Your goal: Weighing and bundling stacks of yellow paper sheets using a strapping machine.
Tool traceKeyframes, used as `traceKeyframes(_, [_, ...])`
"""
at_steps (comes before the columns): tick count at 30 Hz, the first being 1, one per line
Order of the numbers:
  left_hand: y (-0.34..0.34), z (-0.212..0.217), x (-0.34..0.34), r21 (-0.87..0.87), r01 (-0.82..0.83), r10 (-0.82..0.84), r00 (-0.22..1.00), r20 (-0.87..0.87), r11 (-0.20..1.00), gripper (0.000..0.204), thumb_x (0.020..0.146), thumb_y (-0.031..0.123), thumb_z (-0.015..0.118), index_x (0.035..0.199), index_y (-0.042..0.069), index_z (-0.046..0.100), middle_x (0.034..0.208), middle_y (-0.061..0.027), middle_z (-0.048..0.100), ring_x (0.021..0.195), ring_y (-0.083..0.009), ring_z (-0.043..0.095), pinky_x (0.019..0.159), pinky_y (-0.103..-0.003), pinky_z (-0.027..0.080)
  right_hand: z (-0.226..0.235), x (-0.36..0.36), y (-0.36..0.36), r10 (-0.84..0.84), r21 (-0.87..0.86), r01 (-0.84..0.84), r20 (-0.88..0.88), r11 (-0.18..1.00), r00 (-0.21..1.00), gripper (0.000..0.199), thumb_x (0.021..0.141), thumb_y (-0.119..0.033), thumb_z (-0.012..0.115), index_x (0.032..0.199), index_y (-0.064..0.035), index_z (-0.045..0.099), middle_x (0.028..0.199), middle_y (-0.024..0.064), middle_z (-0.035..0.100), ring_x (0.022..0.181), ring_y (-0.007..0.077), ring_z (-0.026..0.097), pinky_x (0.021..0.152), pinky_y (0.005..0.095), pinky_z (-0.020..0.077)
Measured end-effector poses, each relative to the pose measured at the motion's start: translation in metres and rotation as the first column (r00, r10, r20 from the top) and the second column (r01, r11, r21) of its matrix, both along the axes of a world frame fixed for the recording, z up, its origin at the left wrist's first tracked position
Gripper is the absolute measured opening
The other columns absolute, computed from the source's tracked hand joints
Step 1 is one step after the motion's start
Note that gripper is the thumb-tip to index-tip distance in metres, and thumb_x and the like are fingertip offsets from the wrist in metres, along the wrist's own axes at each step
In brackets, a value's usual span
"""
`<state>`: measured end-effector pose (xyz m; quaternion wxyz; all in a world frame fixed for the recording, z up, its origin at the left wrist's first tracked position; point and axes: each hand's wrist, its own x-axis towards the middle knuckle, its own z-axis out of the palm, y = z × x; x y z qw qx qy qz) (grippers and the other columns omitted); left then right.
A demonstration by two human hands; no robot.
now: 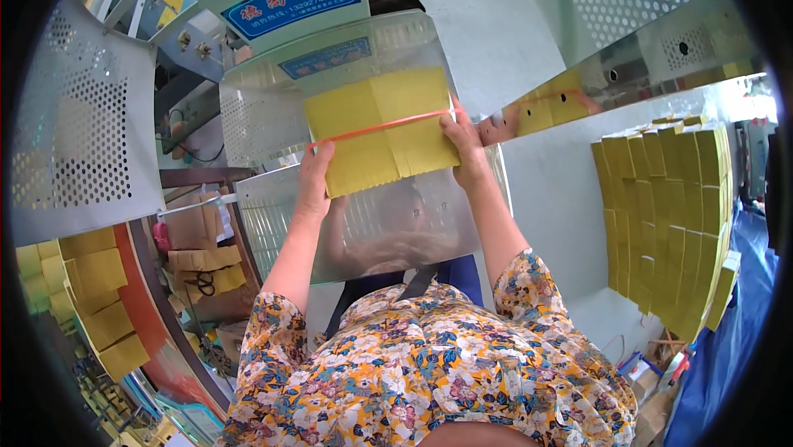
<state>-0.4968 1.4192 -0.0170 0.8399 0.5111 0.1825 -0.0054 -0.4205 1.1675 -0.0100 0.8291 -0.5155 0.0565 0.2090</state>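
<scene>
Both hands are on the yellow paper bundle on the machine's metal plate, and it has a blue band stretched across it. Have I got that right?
Not quite: the band is orange-red, not blue. The head view shows it stretched across the yellow paper bundle on the metal plate, with the left hand at the bundle's lower left edge and the right hand at its right edge.

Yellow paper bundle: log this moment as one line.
left hand: grips yellow paper bundle | right hand: grips bundle, at orange strap | bundle on metal plate

Shiny metal machine table (429, 224); yellow paper bundle (380, 129) flat on it, red band (388, 126) across.
</scene>
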Motion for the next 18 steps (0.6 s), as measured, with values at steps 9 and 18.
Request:
traceKeyframes(9, [-0.009, -0.007, 0.007, -0.044, -0.009, 0.009, 1.000, 0.004, 0.999, 0.052, 0.093, 0.029, 0.063, 0.134, 0.002, 0.044, 0.124, -0.0091, 0.059, 0.114, -0.0170, 0.057, 0.096, -0.032, 0.046, 0.002, 0.000, -0.002, 0.051, 0.003, -0.051, -0.029, 0.999, 0.998, 0.073, 0.091, -0.038, 0.063, 0.149, -0.0078, 0.032, 0.138, 0.0074, 0.050, 0.128, 0.0196, 0.046, 0.107, 0.0335, 0.0349])
traceKeyframes(18, [-0.015, -0.007, 0.019, -0.027, -0.011, 0.010, 0.999, -0.034, 1.000, 0.051, 0.092, 0.036, 0.063, 0.131, 0.004, 0.051, 0.123, -0.0068, 0.060, 0.115, -0.0167, 0.057, 0.099, -0.032, 0.044, -0.006, 0.003, -0.004, 0.040, 0.002, -0.040, -0.022, 0.999, 0.999, 0.069, 0.090, -0.038, 0.061, 0.147, -0.0082, 0.035, 0.136, 0.0070, 0.051, 0.126, 0.0195, 0.045, 0.106, 0.0337, 0.0352])
